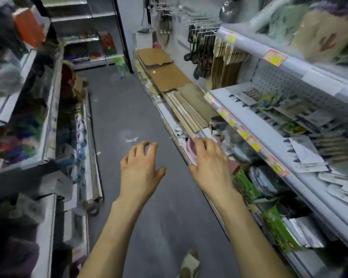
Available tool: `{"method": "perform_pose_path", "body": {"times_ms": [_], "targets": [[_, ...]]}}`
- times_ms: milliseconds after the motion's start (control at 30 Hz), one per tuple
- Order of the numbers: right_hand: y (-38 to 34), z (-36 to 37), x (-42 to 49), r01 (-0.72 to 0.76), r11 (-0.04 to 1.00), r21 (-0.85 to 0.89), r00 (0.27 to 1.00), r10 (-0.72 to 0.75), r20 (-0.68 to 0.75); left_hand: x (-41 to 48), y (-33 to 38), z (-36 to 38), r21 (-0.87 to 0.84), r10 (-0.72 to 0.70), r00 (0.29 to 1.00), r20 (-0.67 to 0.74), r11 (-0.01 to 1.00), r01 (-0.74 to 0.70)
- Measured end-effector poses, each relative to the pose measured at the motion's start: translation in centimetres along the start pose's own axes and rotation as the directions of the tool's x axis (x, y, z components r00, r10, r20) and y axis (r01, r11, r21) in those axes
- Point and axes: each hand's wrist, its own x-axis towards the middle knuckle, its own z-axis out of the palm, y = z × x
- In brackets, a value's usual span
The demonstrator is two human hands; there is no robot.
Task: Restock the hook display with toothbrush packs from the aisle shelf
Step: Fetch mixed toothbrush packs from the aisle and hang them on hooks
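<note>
I stand in a narrow store aisle, and the view is blurred. My left hand [140, 167] hovers over the grey floor with fingers loosely bent, holding nothing. My right hand [210, 163] reaches toward the front edge of the lower right shelf [186, 149], fingers relaxed and empty, over a pink item [191, 146]. Flat carded packs [301, 125] lie in piles on the middle right shelf in front of a pegboard back panel [285, 87]; whether they are toothbrush packs I cannot tell. Hooks with hanging utensils [201, 57] stand farther down on the right.
Shelving lines both sides of the aisle. Cardboard sheets [165, 71] and long boxes [187, 111] lie on the lower right shelf. Green packs [275, 223] fill the near right shelf. The left shelves [48, 117] hold blurred coloured goods. Grey floor [117, 109] runs ahead; my foot [189, 263] shows below.
</note>
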Motion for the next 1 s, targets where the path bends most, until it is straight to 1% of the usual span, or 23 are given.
{"method": "perform_pose_path", "body": {"times_ms": [133, 233, 400, 500, 567, 633, 700, 733, 800, 833, 900, 933, 1000], "targets": [[3.5, 0.8, 7.8, -0.067, 0.998, 0.006, 0.997, 0.067, -0.031, 9.2, 2.2, 2.2, -0.037, 0.09, 0.996, 0.004, 0.995, -0.09], [5.9, 1.4, 13.4, -0.104, 0.995, -0.009, 0.993, 0.103, -0.054, 16.1, 3.4, 3.6, -0.068, 0.142, 0.99, -0.02, 0.987, -0.143], [9.0, 3.4, 21.1, -0.264, 0.964, -0.038, 0.964, 0.263, -0.033, 26.3, 4.5, 7.3, -0.126, 0.262, 0.964, 0.047, 0.959, -0.255], [10.4, 5.0, 25.1, -0.363, 0.931, -0.048, 0.931, 0.36, -0.059, 32.6, 4.5, 9.4, -0.174, 0.348, 0.934, 0.079, 0.928, -0.33], [10.9, 5.8, 27.7, -0.451, 0.892, -0.036, 0.89, 0.446, -0.091, 36.4, 4.4, 10.9, -0.194, 0.416, 0.902, 0.121, 0.9, -0.389], [10.9, 6.2, 28.9, -0.472, 0.881, -0.023, 0.88, 0.47, -0.067, 38.4, 4.1, 11.2, -0.207, 0.435, 0.893, 0.113, 0.889, -0.407], [10.6, 6.8, 31.8, -0.587, 0.809, -0.019, 0.805, 0.581, -0.117, 43.8, 4.0, 12.0, -0.253, 0.566, 0.813, 0.135, 0.813, -0.524], [10.4, 6.7, 31.9, -0.588, 0.809, -0.011, 0.805, 0.583, -0.108, 44.2, 3.8, 12.0, -0.247, 0.567, 0.814, 0.128, 0.813, -0.527], [10.6, 7.4, 33.9, -0.674, 0.739, -0.004, 0.731, 0.666, -0.149, 48.9, 4.5, 13.4, -0.282, 0.665, 0.73, 0.16, 0.739, -0.611], [10.9, 7.3, 34.0, -0.676, 0.737, 0.003, 0.728, 0.669, -0.151, 49.3, 4.7, 13.5, -0.278, 0.671, 0.725, 0.155, 0.734, -0.62], [12.0, 8.5, 34.9, -0.73, 0.684, 0.004, 0.673, 0.719, -0.175, 52.7, 6.2, 16.1, -0.307, 0.742, 0.646, 0.18, 0.666, -0.68], [12.5, 8.3, 34.8, -0.733, 0.68, 0.005, 0.67, 0.723, -0.168, 53.2, 6.7, 16.2, -0.316, 0.74, 0.648, 0.179, 0.667, -0.674], [15.4, 9.8, 35.1, -0.788, 0.615, 0.019, 0.604, 0.779, -0.169, 55.4, 9.1, 19.4, -0.342, 0.792, 0.583, 0.179, 0.606, -0.718]]}}
